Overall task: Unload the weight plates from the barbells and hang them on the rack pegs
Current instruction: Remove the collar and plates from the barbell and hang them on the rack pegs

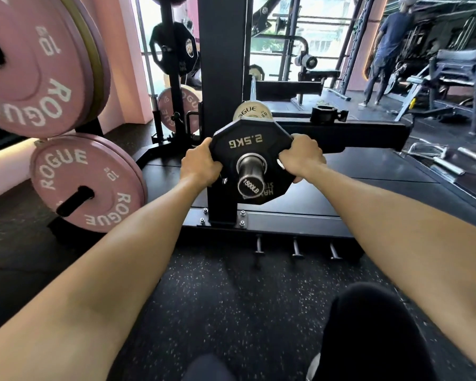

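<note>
A black octagonal 2.5 kg plate (252,160) sits on the barbell sleeve (251,174), whose chrome end, stamped 1500LB, pokes out through the plate's hole toward the camera. The left hand (201,162) is wrapped over the plate's left edge and the right hand (301,158) over its right edge, fingers curled behind the rim, so the plate lies directly between them. Just behind it, a small white Rogue plate (252,111) is on the same bar. A black rack upright (221,78) rises close behind. To the left, pink Rogue plates (85,182) hang on pegs, edges near the left forearm. Speckled rubber floor (231,284) lies open on the near side of the sleeve end.
</note>
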Action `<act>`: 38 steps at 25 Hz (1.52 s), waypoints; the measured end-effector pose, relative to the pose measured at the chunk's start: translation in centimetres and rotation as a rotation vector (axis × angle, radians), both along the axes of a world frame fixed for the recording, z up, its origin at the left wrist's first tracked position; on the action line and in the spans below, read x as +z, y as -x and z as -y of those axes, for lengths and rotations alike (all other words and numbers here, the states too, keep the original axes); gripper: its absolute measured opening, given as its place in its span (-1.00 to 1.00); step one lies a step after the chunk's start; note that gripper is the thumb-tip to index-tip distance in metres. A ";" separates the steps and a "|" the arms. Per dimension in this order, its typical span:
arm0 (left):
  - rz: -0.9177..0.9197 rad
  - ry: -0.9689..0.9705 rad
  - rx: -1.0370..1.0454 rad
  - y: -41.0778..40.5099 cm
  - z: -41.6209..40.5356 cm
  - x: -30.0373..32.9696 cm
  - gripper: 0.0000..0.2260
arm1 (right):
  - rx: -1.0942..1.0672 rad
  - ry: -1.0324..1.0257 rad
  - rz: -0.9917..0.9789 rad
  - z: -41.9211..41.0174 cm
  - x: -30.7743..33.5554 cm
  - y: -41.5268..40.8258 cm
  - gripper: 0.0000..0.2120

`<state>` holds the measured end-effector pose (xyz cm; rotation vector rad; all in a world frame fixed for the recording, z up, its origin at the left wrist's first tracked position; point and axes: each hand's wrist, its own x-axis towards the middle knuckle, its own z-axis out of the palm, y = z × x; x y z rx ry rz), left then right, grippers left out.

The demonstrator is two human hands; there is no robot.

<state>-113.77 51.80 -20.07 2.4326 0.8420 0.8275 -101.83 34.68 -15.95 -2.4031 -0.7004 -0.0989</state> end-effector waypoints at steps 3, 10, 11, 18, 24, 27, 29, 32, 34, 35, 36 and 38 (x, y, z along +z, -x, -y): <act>0.016 0.022 -0.012 3.1 2.1 -0.1 -0.63 | 0.009 0.018 0.026 2.3 0.1 3.3 -0.80; 0.023 0.008 -0.039 8.3 5.7 1.2 -0.63 | -0.003 0.038 0.066 5.5 0.5 8.0 -0.79; 0.030 0.004 -0.039 8.8 6.0 1.9 -0.63 | -0.010 0.035 0.085 5.7 1.1 8.4 -0.79; 0.088 -0.156 -0.077 9.0 5.6 10.2 -0.66 | -0.014 -0.073 0.173 6.2 8.5 8.2 -0.92; 0.092 -0.196 -0.050 3.2 2.3 15.6 -0.75 | 0.013 -0.087 0.142 3.2 13.8 2.5 -0.87; 0.060 -0.217 -0.005 -0.5 0.0 21.5 -0.73 | 0.023 -0.126 0.107 1.1 18.9 -0.9 -0.92; 0.055 -0.179 0.011 -2.2 -1.5 26.4 -0.69 | 0.028 -0.151 0.095 -0.1 23.8 -2.5 -0.89; 0.068 -0.147 0.024 -2.8 -2.7 34.0 -0.54 | 0.044 -0.151 0.088 -1.0 32.0 -3.0 -0.90; 0.056 -0.130 0.008 -2.0 -3.0 40.6 -0.52 | 0.056 -0.150 0.079 -1.2 38.5 -2.1 -0.91; 0.046 -0.144 -0.002 -1.2 -2.9 44.0 -0.57 | 0.059 -0.154 0.066 -1.2 41.8 -1.3 -0.91; 0.038 -0.158 -0.007 -0.3 -2.9 47.6 -0.65 | 0.065 -0.152 0.058 -1.2 45.2 -0.4 -0.90; 0.036 -0.171 -0.010 1.8 -2.7 54.4 -0.76 | 0.065 -0.144 0.053 -1.5 51.8 1.5 -0.88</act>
